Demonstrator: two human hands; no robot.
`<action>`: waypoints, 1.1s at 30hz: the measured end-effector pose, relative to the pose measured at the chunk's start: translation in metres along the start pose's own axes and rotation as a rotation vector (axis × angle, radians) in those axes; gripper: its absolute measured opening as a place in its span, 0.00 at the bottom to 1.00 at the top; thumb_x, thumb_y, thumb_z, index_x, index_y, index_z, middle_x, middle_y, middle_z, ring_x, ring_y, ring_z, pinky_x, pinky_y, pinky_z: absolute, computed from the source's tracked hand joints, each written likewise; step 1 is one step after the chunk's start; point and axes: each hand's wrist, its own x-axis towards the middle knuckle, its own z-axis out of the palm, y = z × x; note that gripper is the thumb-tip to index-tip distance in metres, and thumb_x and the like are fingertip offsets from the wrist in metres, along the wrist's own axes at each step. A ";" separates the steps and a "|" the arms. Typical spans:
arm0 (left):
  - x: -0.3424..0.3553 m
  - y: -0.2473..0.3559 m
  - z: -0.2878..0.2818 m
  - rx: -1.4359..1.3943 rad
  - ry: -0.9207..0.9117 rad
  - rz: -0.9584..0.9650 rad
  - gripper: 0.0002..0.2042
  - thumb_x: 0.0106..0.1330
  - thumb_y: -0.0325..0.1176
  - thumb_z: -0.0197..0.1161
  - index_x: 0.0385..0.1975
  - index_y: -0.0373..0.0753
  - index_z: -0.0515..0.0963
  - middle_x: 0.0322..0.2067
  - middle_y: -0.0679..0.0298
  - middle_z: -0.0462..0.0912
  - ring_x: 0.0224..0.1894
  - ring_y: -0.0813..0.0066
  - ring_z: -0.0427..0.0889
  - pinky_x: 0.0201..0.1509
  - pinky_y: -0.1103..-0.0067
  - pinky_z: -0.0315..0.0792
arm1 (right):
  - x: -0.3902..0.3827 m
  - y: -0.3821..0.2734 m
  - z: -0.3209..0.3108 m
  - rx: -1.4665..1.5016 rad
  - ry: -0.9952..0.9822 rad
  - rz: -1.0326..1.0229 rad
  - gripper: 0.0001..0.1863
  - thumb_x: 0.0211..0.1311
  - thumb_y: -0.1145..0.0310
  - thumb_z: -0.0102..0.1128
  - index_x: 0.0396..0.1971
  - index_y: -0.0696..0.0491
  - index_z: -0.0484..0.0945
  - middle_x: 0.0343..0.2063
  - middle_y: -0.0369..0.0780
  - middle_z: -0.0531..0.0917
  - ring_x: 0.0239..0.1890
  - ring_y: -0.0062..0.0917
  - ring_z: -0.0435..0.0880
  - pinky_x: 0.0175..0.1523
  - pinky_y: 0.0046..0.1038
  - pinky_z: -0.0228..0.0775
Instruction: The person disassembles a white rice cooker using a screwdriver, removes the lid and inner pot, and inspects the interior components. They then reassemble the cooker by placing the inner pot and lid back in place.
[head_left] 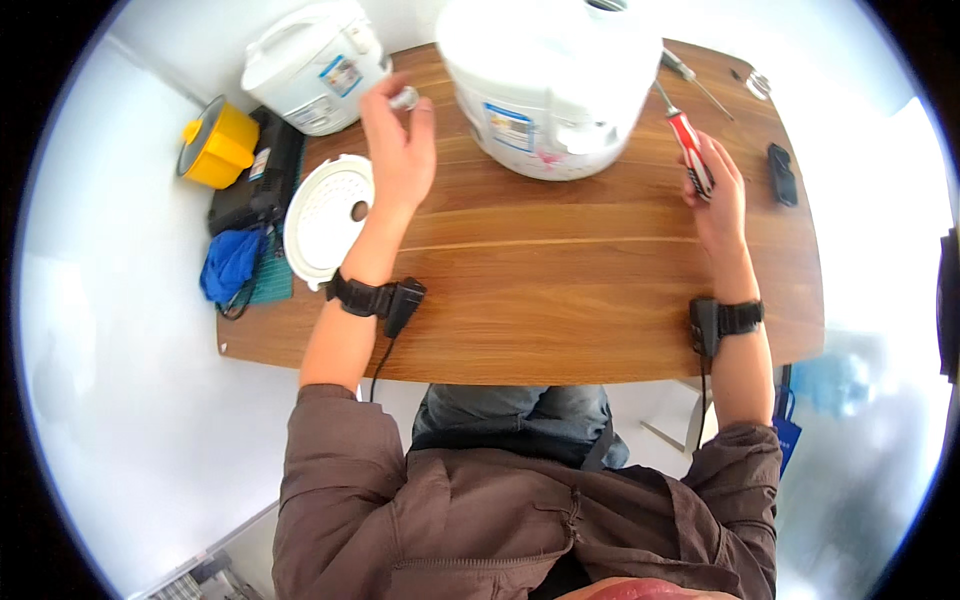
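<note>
My right hand point(715, 185) is wrapped round the red and white handle of a screwdriver point(684, 140), its shaft pointing away from me towards the rice cooker. My left hand point(400, 150) is raised between the two cookers, its thumb and fingers pinching a small whitish piece point(404, 98) too small to make out. A large white rice cooker point(570, 140) stands at the far middle of the table, its top cut off by the picture's edge. Beside my left forearm lies a round white perforated plate point(318, 232), a hole near its right side, partly hidden by the arm.
A second white rice cooker point(310, 75) leans at the far left. Near it are a yellow container point(225, 145), a black box-like device point(265, 165) and a blue cloth point(230, 265) beside a green mat point(272, 280). Another screwdriver point(700, 87) and a black object point(782, 175) lie at the right.
</note>
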 end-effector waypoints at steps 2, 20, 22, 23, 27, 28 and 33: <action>-0.011 -0.020 -0.009 0.228 -0.106 0.077 0.17 0.66 0.29 0.63 0.53 0.31 0.73 0.51 0.49 0.73 0.55 0.54 0.73 0.59 0.64 0.69 | 0.003 0.006 -0.002 -0.108 0.015 -0.026 0.18 0.76 0.59 0.58 0.54 0.57 0.80 0.32 0.36 0.83 0.22 0.14 0.75 0.24 0.18 0.62; -0.060 -0.005 0.003 0.408 -0.368 0.004 0.19 0.62 0.33 0.67 0.52 0.33 0.75 0.53 0.49 0.74 0.57 0.47 0.73 0.60 0.60 0.69 | 0.019 0.018 -0.015 -1.107 0.179 -0.391 0.21 0.71 0.54 0.64 0.54 0.54 0.83 0.47 0.45 0.87 0.51 0.34 0.85 0.58 0.34 0.74; -0.061 -0.004 0.002 0.426 -0.375 -0.016 0.19 0.62 0.33 0.67 0.52 0.33 0.75 0.53 0.48 0.74 0.57 0.46 0.73 0.60 0.59 0.69 | 0.018 0.019 -0.014 -1.130 0.187 -0.367 0.21 0.71 0.54 0.64 0.54 0.54 0.83 0.47 0.46 0.87 0.50 0.34 0.85 0.57 0.34 0.74; -0.060 -0.005 0.004 0.424 -0.377 -0.014 0.19 0.62 0.33 0.67 0.52 0.33 0.75 0.53 0.48 0.74 0.57 0.46 0.73 0.60 0.59 0.69 | 0.015 0.019 -0.005 -1.157 0.199 -0.352 0.21 0.71 0.54 0.64 0.54 0.54 0.83 0.46 0.46 0.87 0.50 0.34 0.85 0.57 0.34 0.74; -0.062 -0.008 -0.005 0.443 -0.391 -0.060 0.20 0.62 0.33 0.67 0.52 0.34 0.75 0.53 0.49 0.74 0.57 0.47 0.73 0.61 0.58 0.68 | 0.017 0.018 0.002 -1.230 0.162 -0.376 0.22 0.67 0.57 0.67 0.56 0.53 0.81 0.45 0.46 0.85 0.47 0.36 0.84 0.55 0.36 0.74; -0.063 -0.010 -0.004 0.427 -0.393 -0.049 0.20 0.61 0.33 0.67 0.52 0.34 0.76 0.53 0.50 0.74 0.57 0.47 0.73 0.60 0.58 0.68 | 0.017 0.011 -0.003 -1.238 0.182 -0.363 0.22 0.66 0.57 0.67 0.56 0.52 0.81 0.45 0.46 0.85 0.47 0.36 0.83 0.55 0.36 0.74; -0.060 -0.010 0.006 0.454 -0.390 0.016 0.18 0.63 0.33 0.67 0.51 0.35 0.76 0.52 0.51 0.74 0.56 0.50 0.73 0.61 0.59 0.67 | 0.016 0.018 -0.014 -1.244 0.168 -0.355 0.23 0.63 0.58 0.70 0.56 0.49 0.82 0.43 0.43 0.85 0.45 0.35 0.83 0.53 0.37 0.74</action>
